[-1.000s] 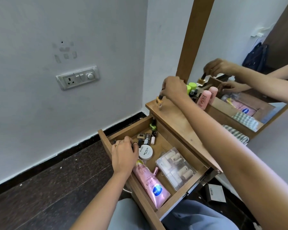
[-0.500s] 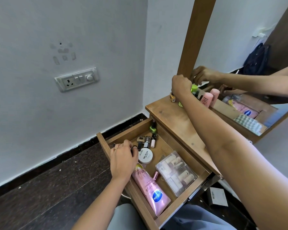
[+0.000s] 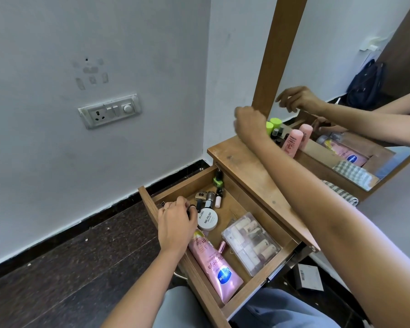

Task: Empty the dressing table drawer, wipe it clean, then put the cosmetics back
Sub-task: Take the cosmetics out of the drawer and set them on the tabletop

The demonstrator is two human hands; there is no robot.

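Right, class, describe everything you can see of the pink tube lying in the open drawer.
The pink tube lies flat in the open wooden drawer, along the wall by the left hand. It looks like glossy soft plastic with a blue oval logo and printed lettering. Its wide flat end points towards the person; the far end is hidden under the hand, so no cap shows.

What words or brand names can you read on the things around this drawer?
"ZUDIO", "NAIL POLISH": lid of the white jar.
"Vaseline", "Gluta-Hya": pink tube in the drawer.
Too blurred: lettering on the pink bottle on the tabletop.
Too small: label on the box on the floor.
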